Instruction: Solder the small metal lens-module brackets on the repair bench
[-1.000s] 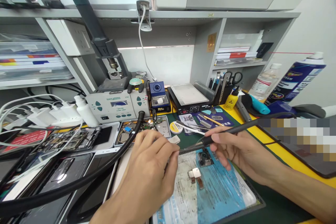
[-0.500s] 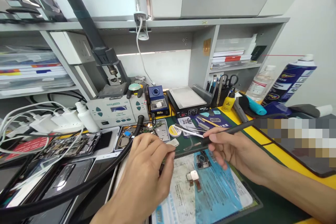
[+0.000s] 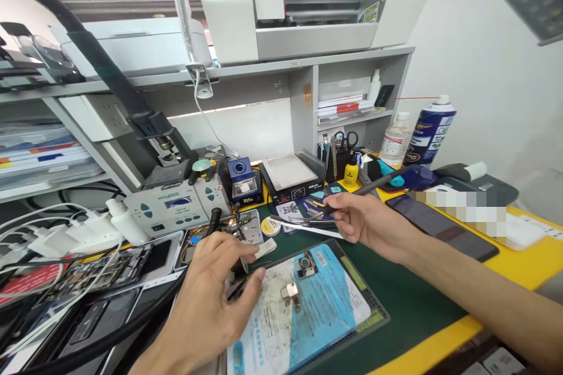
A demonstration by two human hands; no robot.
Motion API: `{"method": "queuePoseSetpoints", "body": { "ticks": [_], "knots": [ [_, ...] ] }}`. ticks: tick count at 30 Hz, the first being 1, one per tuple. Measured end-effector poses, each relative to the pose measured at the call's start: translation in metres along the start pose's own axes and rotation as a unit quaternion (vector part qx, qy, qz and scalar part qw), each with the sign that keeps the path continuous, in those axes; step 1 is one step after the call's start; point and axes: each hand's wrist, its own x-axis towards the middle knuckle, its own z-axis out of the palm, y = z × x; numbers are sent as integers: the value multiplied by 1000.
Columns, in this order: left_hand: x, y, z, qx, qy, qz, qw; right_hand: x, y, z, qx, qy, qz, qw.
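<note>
My left hand (image 3: 206, 290) has its thumb and fingers apart, at the left edge of a blue-and-white printed pad (image 3: 328, 328). Behind its fingers shows part of a dark round object (image 3: 240, 268), mostly hidden. My right hand (image 3: 360, 222) grips a soldering iron (image 3: 328, 210) by its black handle, above the green mat. White tweezers (image 3: 310, 228) reach from near a round lid (image 3: 270, 226) to my right fingers; I cannot tell whether they are held too. On the pad lie a small metal part with brown flex tabs (image 3: 291, 291) and a camera module (image 3: 307, 265).
A grey soldering station (image 3: 176, 205) and a hot plate (image 3: 292, 176) stand at the back. A black hose (image 3: 145, 316) crosses the left side, over phones and circuit boards (image 3: 105, 269). At the right are a dark phone (image 3: 440, 228), a yellow bottle (image 3: 350, 173) and a spray can (image 3: 431, 132).
The view has shifted, so more shows at the right and top. My left thumb has spread from the fingers. The iron's tip has lifted away from the pad's far edge.
</note>
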Motion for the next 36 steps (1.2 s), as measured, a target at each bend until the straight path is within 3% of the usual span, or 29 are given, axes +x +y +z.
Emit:
{"method": "queuePoseSetpoints", "body": {
  "ticks": [5, 10, 17, 21, 31, 36],
  "knots": [
    [6, 9, -9, 1, -39, 2, 999, -10, -17, -6, 2, -25, 56, 998],
    [2, 42, -17, 78, -89, 47, 992, -14, -10, -2, -14, -87, 92, 992],
    [-32, 74, 27, 194, 28, 24, 980, -20, 24, 1, -31, -147, 43, 988],
    [-36, 78, 40, 229, 47, -2, 972, -24, 30, -2, -61, -144, 21, 987],
    [-46, 71, 34, 192, 26, -3, 981, -27, 29, -3, -82, -136, 28, 987],
    [-45, 72, 36, 153, 28, -39, 987, -28, 31, -5, -112, -112, 24, 987]
  ]
}}
